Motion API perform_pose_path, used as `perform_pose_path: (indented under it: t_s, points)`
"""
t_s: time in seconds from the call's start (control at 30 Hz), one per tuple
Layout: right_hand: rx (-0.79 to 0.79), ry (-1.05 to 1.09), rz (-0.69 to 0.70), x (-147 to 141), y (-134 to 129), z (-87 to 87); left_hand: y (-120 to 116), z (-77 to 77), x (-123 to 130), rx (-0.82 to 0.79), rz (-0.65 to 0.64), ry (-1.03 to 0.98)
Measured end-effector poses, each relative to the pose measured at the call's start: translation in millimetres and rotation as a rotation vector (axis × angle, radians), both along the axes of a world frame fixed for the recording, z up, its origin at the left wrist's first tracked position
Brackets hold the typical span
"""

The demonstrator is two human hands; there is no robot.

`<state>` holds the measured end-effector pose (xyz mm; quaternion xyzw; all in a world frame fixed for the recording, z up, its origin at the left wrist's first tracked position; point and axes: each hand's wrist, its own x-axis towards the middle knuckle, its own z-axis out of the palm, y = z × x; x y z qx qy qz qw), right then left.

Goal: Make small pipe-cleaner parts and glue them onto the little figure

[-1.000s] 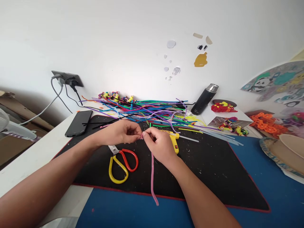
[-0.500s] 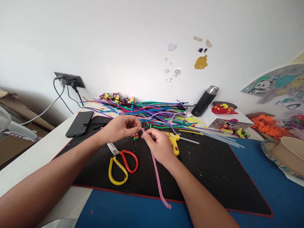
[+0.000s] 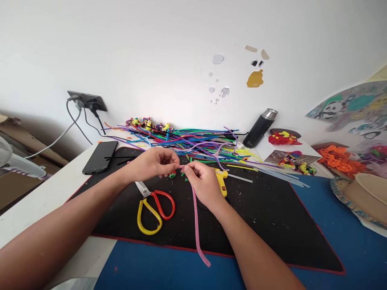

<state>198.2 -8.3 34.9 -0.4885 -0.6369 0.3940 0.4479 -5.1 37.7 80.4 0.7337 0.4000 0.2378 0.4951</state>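
A pink pipe cleaner (image 3: 196, 225) is pinched near its upper end by both hands, and its long tail hangs down below my right hand over the black mat. My left hand (image 3: 159, 163) grips the end between thumb and fingers. Close beside it, my right hand (image 3: 203, 183) pinches the same stem, with a short pink stretch between the fingertips. Just behind the fingers, partly hidden, lies a small red and green piece (image 3: 172, 174). Scissors (image 3: 154, 207) with one yellow and one red handle rest on the mat below my left hand. A yellow glue gun (image 3: 223, 183) is partly covered by my right hand.
A pile of colourful pipe cleaners (image 3: 193, 141) spreads along the wall. A phone (image 3: 100, 158) lies at the left on the black mat's (image 3: 272, 225) edge. A dark flask (image 3: 260, 128), clear glue sticks (image 3: 286, 175) and orange pieces (image 3: 337, 159) are to the right.
The fingertips have drawn slightly apart, showing a short pink stretch between them. The hanging tail of the pipe cleaner has swung a little to the left.
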Motion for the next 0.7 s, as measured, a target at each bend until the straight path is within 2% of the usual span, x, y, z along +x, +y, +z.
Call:
perform_pose_path:
  t_s: [0.43, 0.7]
  points:
    - [0.038, -0.002, -0.034, -0.4, 0.0, -3.5, 0.8, 4.4, -2.2, -0.107, -0.079, 0.009]
    - [0.069, -0.043, -0.024, -1.8, -2.9, -2.1, 5.4, -2.5, -4.9, -0.187, -0.077, -0.046]
